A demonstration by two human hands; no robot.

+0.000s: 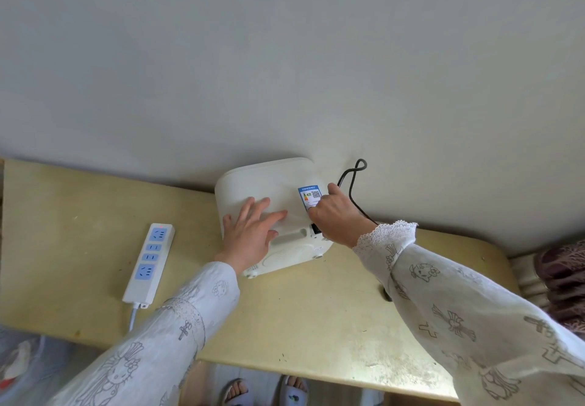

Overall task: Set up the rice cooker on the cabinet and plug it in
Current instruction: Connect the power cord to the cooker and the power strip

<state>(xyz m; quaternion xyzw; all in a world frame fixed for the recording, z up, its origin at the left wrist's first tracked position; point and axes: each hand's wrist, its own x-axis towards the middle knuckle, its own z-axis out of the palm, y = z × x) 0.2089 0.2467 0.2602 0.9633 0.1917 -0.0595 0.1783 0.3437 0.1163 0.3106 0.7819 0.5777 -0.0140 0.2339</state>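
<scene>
A white rice cooker (269,181) lies tipped on the yellowish cabinet top (300,310), its underside and feet facing me. My left hand (250,231) rests flat on its side with fingers spread. My right hand (335,215) is curled at the cooker's right edge beside a blue energy label (309,195), gripping the black plug (315,228) at the socket. The black power cord (353,184) loops up behind that hand against the wall. A white power strip (148,263) with blue outlets lies to the left, its small red light on.
The grey wall (285,57) stands directly behind the cooker. The strip's white cable (133,318) drops over the cabinet's front edge. Patterned dark fabric (563,282) sits at the far right. My slippered feet (266,390) show below the cabinet edge.
</scene>
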